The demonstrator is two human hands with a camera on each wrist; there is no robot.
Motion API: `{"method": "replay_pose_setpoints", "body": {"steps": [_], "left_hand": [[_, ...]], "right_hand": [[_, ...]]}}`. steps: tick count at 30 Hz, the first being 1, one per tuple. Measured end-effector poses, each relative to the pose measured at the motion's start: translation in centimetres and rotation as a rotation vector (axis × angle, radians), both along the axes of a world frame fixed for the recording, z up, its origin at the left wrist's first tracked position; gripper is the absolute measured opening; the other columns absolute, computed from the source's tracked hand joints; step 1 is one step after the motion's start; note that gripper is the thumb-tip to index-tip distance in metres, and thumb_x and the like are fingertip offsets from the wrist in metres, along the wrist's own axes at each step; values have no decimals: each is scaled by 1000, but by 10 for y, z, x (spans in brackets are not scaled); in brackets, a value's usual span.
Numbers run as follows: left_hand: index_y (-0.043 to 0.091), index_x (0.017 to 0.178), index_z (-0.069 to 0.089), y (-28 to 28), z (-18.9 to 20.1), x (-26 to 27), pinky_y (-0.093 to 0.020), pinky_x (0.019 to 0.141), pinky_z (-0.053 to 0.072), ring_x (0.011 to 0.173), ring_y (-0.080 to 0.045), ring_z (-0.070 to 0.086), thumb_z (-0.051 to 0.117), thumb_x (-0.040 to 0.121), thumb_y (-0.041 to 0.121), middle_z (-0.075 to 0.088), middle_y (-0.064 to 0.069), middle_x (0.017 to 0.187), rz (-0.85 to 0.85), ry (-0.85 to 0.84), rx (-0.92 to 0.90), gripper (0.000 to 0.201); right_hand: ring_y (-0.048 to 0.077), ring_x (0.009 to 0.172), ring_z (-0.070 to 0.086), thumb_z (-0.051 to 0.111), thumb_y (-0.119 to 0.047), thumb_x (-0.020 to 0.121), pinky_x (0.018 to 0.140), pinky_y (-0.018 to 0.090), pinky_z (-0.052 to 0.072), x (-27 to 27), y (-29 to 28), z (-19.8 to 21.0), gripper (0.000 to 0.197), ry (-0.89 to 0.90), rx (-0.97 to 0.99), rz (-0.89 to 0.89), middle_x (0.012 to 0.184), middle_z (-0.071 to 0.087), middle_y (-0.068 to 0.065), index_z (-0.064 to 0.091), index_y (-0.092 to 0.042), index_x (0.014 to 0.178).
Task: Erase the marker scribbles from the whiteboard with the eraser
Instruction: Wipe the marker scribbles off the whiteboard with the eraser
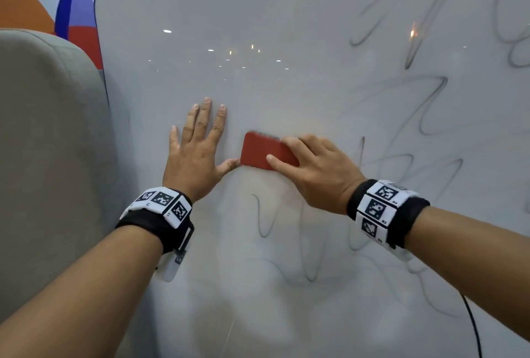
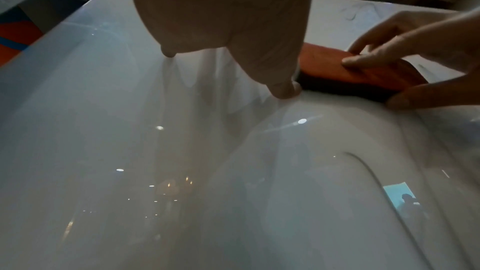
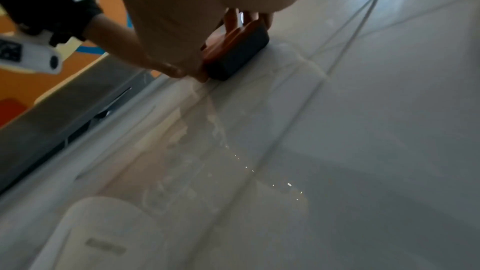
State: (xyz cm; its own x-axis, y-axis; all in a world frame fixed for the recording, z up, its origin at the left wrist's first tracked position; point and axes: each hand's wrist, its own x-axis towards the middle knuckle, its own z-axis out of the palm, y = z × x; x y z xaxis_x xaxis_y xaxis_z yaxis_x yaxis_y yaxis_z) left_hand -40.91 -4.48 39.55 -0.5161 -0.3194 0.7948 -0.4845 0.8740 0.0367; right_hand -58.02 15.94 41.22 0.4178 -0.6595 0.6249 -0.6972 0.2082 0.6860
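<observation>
Under your right hand [image 1: 318, 168], fingers curled around it, the eraser [image 1: 262, 151] touches your flat, spread left hand's [image 1: 195, 151] thumb; scribbles [image 1: 424, 116] beyond your right fingers may smear on the whiteboard [image 1: 258, 42].

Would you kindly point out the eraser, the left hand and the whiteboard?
eraser [image 1: 259, 151], head view, red top face.
left hand [image 1: 192, 157], head view, back of hand.
whiteboard [image 1: 258, 13], head view, bare wiped area.
</observation>
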Motion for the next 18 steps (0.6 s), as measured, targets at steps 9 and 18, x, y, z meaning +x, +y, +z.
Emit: {"method": "replay_pose_setpoints", "body": {"steps": [9,18], "left_hand": [[31,157,-5,-3,-4,1,-61,117,17,152,-20,-5,44,84,71,-10,2,165,11,-10,-12,97],[28,158,1,-3,-9,6,-57,118,15,152,-22,-4,53,89,60,-7,-1,165,-16,-10,-7,92]], "right_hand": [[34,99,44,62,-18,77,76,43,40,1,-1,21,49,-152,-234,-35,121,59,19,64,-19,126],[35,100,50,62,-17,84,78,43,45,-9,8,35,44,59,38,3,125,59,17,61,-21,128]]}}
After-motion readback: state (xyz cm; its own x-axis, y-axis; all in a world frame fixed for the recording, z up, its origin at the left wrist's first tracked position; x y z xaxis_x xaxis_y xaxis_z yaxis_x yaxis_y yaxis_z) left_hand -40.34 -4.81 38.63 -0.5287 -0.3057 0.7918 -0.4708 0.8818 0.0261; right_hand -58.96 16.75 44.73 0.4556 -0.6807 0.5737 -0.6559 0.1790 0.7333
